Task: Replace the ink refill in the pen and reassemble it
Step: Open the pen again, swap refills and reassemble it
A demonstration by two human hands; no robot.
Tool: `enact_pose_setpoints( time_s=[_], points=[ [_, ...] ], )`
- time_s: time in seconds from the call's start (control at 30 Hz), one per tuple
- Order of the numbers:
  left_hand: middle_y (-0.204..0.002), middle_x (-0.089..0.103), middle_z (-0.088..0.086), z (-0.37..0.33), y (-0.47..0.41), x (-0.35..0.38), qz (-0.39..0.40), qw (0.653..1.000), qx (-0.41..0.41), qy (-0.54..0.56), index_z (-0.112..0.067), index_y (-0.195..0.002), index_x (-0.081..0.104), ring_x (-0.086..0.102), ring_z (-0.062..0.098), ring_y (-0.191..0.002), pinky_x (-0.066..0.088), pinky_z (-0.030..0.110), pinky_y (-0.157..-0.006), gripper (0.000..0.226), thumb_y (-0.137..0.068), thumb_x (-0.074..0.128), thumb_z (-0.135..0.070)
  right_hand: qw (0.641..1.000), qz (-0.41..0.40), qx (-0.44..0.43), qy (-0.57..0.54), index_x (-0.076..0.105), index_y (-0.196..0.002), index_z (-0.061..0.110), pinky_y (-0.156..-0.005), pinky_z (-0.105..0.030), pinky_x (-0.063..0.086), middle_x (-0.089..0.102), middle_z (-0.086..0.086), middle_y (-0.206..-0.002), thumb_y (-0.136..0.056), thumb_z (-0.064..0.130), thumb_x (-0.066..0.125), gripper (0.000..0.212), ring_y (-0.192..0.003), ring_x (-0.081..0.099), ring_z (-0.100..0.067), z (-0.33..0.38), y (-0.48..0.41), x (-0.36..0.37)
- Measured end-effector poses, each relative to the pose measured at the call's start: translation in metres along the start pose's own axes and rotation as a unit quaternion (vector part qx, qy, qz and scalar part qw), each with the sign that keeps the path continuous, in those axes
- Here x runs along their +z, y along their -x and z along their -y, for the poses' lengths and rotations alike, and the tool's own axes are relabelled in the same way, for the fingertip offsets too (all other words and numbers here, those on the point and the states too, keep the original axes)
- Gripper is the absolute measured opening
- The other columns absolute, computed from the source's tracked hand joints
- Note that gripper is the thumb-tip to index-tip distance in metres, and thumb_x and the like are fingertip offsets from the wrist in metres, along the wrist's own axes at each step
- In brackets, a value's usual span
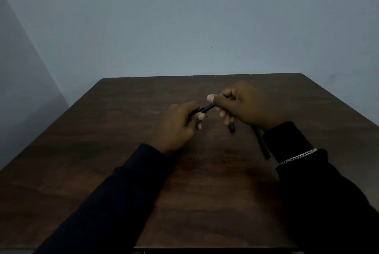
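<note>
A dark blue pen [208, 108] is held above the middle of the brown table [123, 130], between both hands. My left hand [180, 124] grips its left end with curled fingers. My right hand [244, 108] pinches its right end between thumb and fingers. Most of the pen is hidden inside the hands. A small black pen part [232, 127] lies on the table just below my right hand. A long thin black piece [262, 143] lies on the table beside my right wrist, partly hidden by the sleeve.
A plain grey-blue wall [184, 17] stands behind the table's far edge. The scene is dimly lit. A silver chain bracelet [295, 157] sits on the right wrist.
</note>
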State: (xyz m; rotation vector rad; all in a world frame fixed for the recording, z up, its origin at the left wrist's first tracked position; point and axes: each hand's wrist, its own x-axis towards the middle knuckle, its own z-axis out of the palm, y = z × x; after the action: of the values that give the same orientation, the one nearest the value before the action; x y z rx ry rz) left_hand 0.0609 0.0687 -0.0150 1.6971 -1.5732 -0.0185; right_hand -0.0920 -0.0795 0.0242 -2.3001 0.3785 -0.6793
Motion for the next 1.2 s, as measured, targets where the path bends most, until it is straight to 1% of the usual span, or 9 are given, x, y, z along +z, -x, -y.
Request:
enact_pose_setpoints(
  time_s=[0.1,0.2,0.37,0.6,0.73,0.8,0.93,1.07,1.2],
  points=[
    [-0.075,0.07,-0.007,-0.0037,-0.0006,0.0004,0.004,1.0,0.007,0.002,-0.012,-0.097,0.071,0.066,0.007,-0.07,0.052,0.03,-0.066,0.016,-0.106,0.058,-0.016,0.998,-0.035,0.024,0.052,0.064,-0.053,0.014,-0.045,-0.017,0.048,0.064,-0.004,-0.046,-0.096,0.066,0.052,0.069,-0.037,0.062,-0.015,0.001,-0.0002,0.0037],
    [-0.074,0.07,-0.005,-0.0049,-0.0014,-0.001,-0.008,1.0,0.004,0.006,-0.009,-0.096,0.071,0.066,0.008,-0.069,0.051,0.028,-0.066,0.016,-0.105,0.058,-0.014,0.998,-0.053,0.032,0.007,0.074,-0.074,0.014,-0.053,-0.021,0.053,0.073,-0.004,-0.062,-0.089,0.079,0.046,0.072,-0.051,0.071,-0.015,0.0029,-0.0013,0.0033],
    [-0.073,0.071,-0.001,-0.0042,-0.0008,-0.0031,-0.016,1.0,-0.007,-0.005,-0.005,-0.095,0.072,0.064,0.006,-0.067,0.044,0.019,-0.061,0.016,-0.104,0.059,-0.009,0.998,-0.008,-0.008,-0.064,0.074,-0.092,0.019,-0.065,-0.029,0.061,0.077,-0.005,-0.076,-0.091,0.022,0.077,0.005,-0.068,0.076,-0.017,-0.001,-0.0034,0.0026],
    [-0.073,0.07,-0.005,-0.0037,-0.0007,-0.0003,-0.008,1.0,0.002,0.002,-0.012,-0.09,0.069,0.066,0.011,-0.069,0.049,0.031,-0.065,0.019,-0.105,0.058,-0.016,0.996,-0.058,0.001,0.064,0.07,-0.062,0.013,-0.05,-0.014,0.048,0.068,0.004,-0.052,-0.096,0.066,0.052,0.066,-0.042,0.062,-0.005,0.002,-0.0013,0.0066],
    [-0.071,0.071,-0.004,-0.0019,-0.0015,-0.0006,-0.026,1.0,-0.002,0.001,-0.009,-0.092,0.072,0.066,0.01,-0.068,0.046,0.022,-0.062,0.016,-0.104,0.059,-0.01,0.998,-0.006,-0.005,-0.066,0.075,-0.098,0.017,-0.066,-0.026,0.062,0.078,-0.003,-0.079,-0.09,0.035,0.077,0.02,-0.07,0.076,-0.015,-0.0004,-0.0042,0.0018],
    [-0.072,0.07,-0.006,-0.0018,-0.0012,-0.0005,-0.021,1.0,-0.004,-0.007,-0.011,-0.092,0.071,0.065,0.008,-0.067,0.043,0.018,-0.06,0.017,-0.103,0.059,-0.011,0.997,0.004,-0.015,-0.07,0.074,-0.09,0.018,-0.062,-0.022,0.059,0.077,-0.002,-0.074,-0.091,0.021,0.078,0.005,-0.065,0.075,-0.012,-0.002,-0.0044,0.0009],
    [-0.071,0.068,-0.01,-0.002,-0.0005,0.001,-0.009,1.0,0.008,-0.013,-0.016,-0.089,0.069,0.065,0.006,-0.068,0.045,0.02,-0.061,0.018,-0.104,0.059,-0.016,0.997,-0.033,-0.013,0.065,0.068,-0.062,0.013,-0.046,-0.01,0.043,0.065,0.011,-0.049,-0.099,0.052,0.06,0.054,-0.04,0.059,-0.002,0.0019,-0.0014,0.006],
    [-0.073,0.068,-0.009,-0.0023,-0.001,0.0021,-0.001,1.0,0.007,-0.005,-0.013,-0.093,0.069,0.065,0.006,-0.07,0.053,0.031,-0.067,0.018,-0.106,0.057,-0.02,0.996,-0.059,-0.011,0.065,0.07,-0.062,0.008,-0.048,-0.009,0.045,0.067,0.005,-0.05,-0.096,0.065,0.052,0.068,-0.039,0.059,-0.004,0.0035,-0.0015,0.0072],
    [-0.072,0.069,-0.008,-0.0012,-0.0013,0.0008,-0.016,1.0,0.007,-0.002,-0.015,-0.094,0.07,0.066,0.007,-0.07,0.049,0.024,-0.064,0.016,-0.104,0.058,-0.013,0.998,-0.006,-0.007,-0.058,0.076,-0.097,0.017,-0.065,-0.025,0.062,0.078,-0.003,-0.079,-0.089,0.037,0.079,0.022,-0.069,0.076,-0.015,-0.0013,-0.0053,0.0]
  ],
)
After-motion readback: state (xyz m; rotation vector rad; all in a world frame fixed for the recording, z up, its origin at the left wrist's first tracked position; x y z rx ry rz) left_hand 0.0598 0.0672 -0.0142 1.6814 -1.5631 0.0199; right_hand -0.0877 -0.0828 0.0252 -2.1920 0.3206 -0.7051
